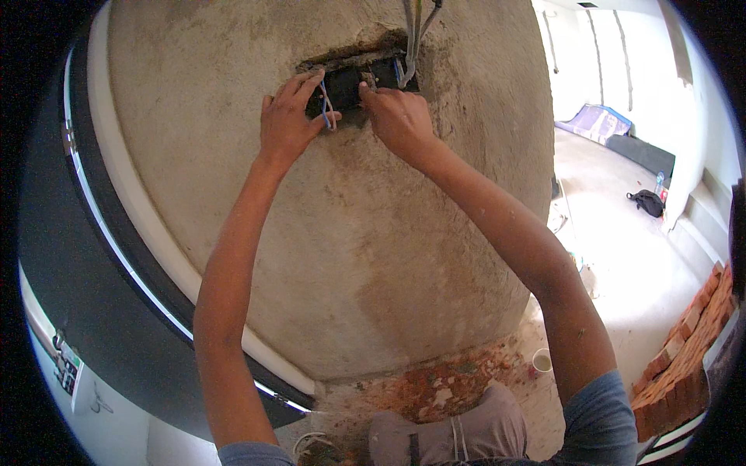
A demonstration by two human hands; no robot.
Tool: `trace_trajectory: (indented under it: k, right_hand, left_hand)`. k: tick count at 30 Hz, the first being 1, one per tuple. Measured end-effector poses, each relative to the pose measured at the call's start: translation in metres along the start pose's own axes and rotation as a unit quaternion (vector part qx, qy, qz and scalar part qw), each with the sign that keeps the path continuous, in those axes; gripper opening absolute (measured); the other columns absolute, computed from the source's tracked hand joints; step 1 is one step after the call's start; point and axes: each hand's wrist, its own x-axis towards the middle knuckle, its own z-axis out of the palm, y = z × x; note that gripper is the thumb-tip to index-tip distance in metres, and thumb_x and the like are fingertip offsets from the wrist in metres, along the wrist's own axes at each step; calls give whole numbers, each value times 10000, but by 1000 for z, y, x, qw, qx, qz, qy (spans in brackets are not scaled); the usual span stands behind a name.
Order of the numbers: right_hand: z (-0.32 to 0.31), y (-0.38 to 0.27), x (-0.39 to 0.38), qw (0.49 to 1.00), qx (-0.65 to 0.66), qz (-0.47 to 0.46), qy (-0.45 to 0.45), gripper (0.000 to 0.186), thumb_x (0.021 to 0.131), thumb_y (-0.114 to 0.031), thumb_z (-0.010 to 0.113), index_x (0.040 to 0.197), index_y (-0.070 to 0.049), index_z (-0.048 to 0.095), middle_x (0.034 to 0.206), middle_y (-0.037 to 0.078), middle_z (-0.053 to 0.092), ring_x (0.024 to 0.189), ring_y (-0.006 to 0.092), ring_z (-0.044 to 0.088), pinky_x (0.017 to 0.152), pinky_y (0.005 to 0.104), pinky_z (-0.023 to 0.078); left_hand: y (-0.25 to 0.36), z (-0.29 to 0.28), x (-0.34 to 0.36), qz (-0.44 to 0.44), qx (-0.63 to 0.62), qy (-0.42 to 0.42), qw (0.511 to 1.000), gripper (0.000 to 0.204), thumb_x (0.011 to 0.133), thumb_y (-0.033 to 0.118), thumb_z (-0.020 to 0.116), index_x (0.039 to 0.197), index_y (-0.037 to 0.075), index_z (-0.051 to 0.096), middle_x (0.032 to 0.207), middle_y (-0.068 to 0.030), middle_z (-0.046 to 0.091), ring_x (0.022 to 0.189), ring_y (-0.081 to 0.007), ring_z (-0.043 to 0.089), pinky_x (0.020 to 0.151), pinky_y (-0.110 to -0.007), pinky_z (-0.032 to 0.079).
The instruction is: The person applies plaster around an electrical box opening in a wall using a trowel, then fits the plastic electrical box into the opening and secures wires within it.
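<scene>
A black electrical box (343,89) is set in a rough cut-out in the plastered wall. My left hand (287,120) is at its left end, fingers spread on the edge and thumb beside the loose blue and pale wires (326,105). Nothing shows gripped in that hand. My right hand (400,120) is closed at the lower edge, its fingers curled and one fingertip against the box's middle. Whatever it pinches, if anything, is hidden. Grey conduits (412,46) come down into the box's right part, next to a blue wire (399,68).
The plastered wall (326,256) fills the middle, with a dark panel (116,287) at left. Rubble (443,384) and a white cup (542,359) lie on the floor below. To the right are stacked bricks (684,349), a black bag (646,203) and stairs (699,225).
</scene>
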Motion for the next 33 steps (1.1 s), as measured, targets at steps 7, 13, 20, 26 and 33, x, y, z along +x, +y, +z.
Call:
trace_trajectory:
  k: [7,13,20,26,33]
  right_hand:
    - [-4,-9,8,997,-49,14,-52,281,865,-90,510,1131,-41,591,771,139,643,703,337,647,564,434,503]
    - [-4,0,8,994,-79,1,-72,340,855,-113,536,1187,-43,565,792,144,644,720,342,649,577,441,506]
    - [-35,-46,20,988,151,-33,-25,549,794,-207,673,1288,-31,512,866,196,643,797,343,637,705,412,515]
    - [-24,-41,34,974,222,-7,43,322,824,-116,653,1101,42,611,874,195,637,795,333,631,718,406,496]
    - [-1,-30,2,973,203,-104,25,181,823,-71,574,991,-7,601,861,172,597,831,364,599,722,427,493]
  left_hand:
    - [-3,3,-1,-26,18,-18,999,760,696,502,749,1337,169,512,1286,-40,544,1172,-224,524,891,-418,382]
    - [7,4,3,-55,18,-34,998,762,681,493,759,1327,169,516,1280,-55,545,1174,-242,523,910,-448,393]
    - [5,-6,-2,-59,38,-30,997,747,682,459,767,1321,166,514,1283,-43,527,1189,-241,502,952,-455,383]
    - [4,-3,4,-51,-37,-14,998,771,655,468,780,1315,166,520,1251,-35,536,1172,-246,504,948,-446,391]
    - [5,-7,9,-68,-4,-45,997,717,661,438,786,1277,145,564,1231,-35,551,1163,-232,502,949,-415,392]
